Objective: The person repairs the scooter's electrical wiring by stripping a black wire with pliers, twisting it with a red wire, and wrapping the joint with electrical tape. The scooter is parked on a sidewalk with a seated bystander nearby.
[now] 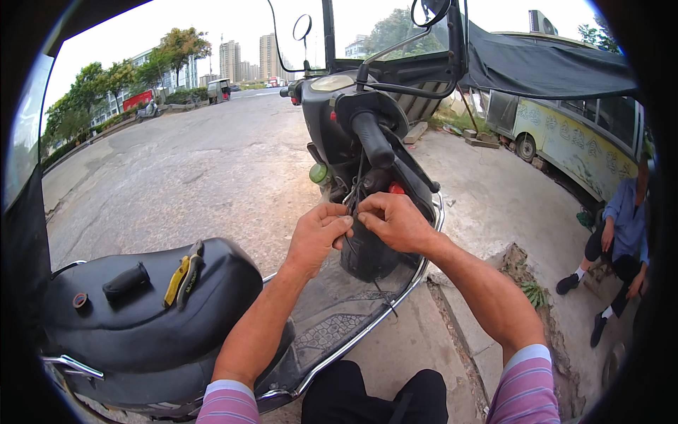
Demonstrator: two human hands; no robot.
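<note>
Thin black wires point(359, 173) hang from below the handlebar of a dark electric scooter point(318, 116). My left hand point(319, 234) and my right hand point(397, 220) meet at these wires in front of the steering column, fingertips close together. Each hand pinches a strand between thumb and forefinger; the exact joint is hidden by the fingers. Just above my right hand is the black handlebar grip point(373, 141). A red part point(396, 188) shows behind the fingers, and a green-capped bottle point(319, 174) sits to the left. Loose wire ends trail down toward the footboard point(332, 321).
On the black seat point(155, 332) at left lie pliers point(185, 277) with yellow and black handles, a black pouch-like item point(126, 281) and a small tape roll point(81, 301). A seated person point(625, 226) is at far right, near a parked yellowish vehicle point(572, 134). A dark canopy point(544, 63) hangs above.
</note>
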